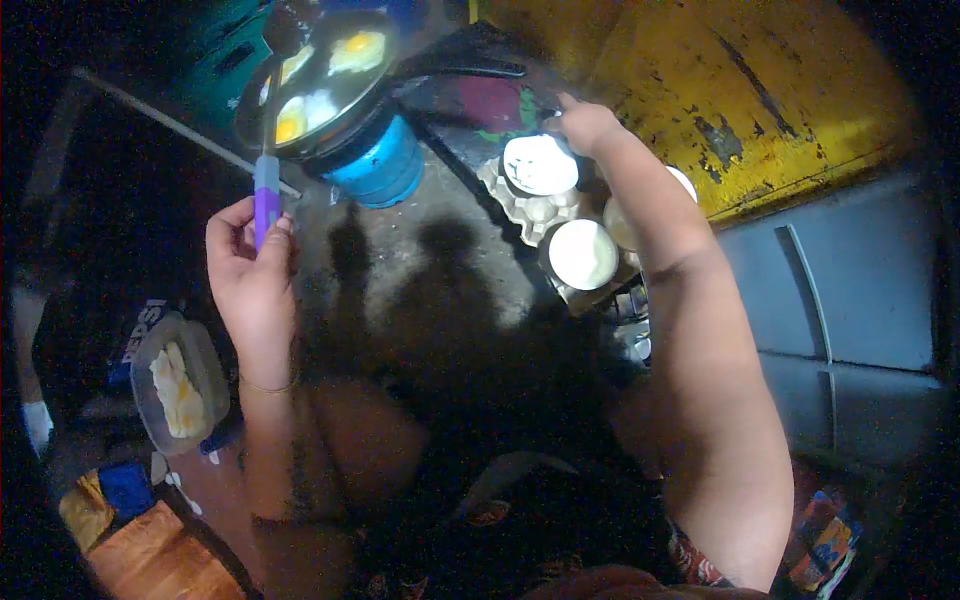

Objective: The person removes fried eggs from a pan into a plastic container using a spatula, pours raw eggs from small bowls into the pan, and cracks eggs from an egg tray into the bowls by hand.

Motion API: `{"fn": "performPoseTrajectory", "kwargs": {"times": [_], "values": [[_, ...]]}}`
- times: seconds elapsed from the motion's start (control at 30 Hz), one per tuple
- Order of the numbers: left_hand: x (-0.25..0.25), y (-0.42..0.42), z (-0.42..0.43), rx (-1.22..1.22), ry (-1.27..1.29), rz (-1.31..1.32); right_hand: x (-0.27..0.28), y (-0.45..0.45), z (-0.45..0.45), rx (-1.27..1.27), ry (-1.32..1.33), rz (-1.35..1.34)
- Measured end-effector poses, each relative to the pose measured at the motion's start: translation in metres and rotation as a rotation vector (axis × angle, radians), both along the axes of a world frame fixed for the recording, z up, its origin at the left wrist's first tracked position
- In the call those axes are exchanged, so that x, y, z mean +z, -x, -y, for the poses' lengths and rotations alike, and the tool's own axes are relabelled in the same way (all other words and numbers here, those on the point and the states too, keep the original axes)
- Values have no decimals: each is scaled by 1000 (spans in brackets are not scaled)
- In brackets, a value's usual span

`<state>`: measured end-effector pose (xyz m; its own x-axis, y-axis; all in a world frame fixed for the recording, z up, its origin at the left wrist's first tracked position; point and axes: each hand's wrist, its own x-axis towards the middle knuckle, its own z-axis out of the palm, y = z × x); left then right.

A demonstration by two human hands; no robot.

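Note:
My left hand (250, 255) is closed round the purple and grey handle of a spatula (267, 195). The spatula's thin shaft points up over a frying pan (375, 75), where its dark head is hard to make out. Several fried eggs (357, 52) with yellow yolks lie in the pan. My right hand (588, 128) is stretched forward, fingers apart, just beyond a white bowl (540, 165) with dark specks. Whether it touches the bowl's rim I cannot tell. That bowl sits on a cardboard egg tray (530, 212).
The pan rests on a blue round stove (378, 165), its black handle (460, 66) pointing right. Another bowl (583, 255) stands by the tray. A clear plastic container (180, 385) with cooked egg is at the left. A worn yellow panel (740, 90) rises at the right.

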<state>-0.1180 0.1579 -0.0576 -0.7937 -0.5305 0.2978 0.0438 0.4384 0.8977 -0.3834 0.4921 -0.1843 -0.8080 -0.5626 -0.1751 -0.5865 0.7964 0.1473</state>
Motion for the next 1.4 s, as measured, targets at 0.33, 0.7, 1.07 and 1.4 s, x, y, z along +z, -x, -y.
{"fn": "performPoseTrajectory", "kwargs": {"times": [0.33,0.7,1.07,1.4], "values": [[3,3,3,68,111,20,-28,11,-43,-156,518,-61],[9,0,20,228,403,-101,24,-21,-56,-499,1540,59],[-6,-17,46,-418,-1070,-153,81,-157,-90,-840,2039,887],[12,-192,69,-109,-634,-159,118,-279,-126,-824,2167,824]]}}
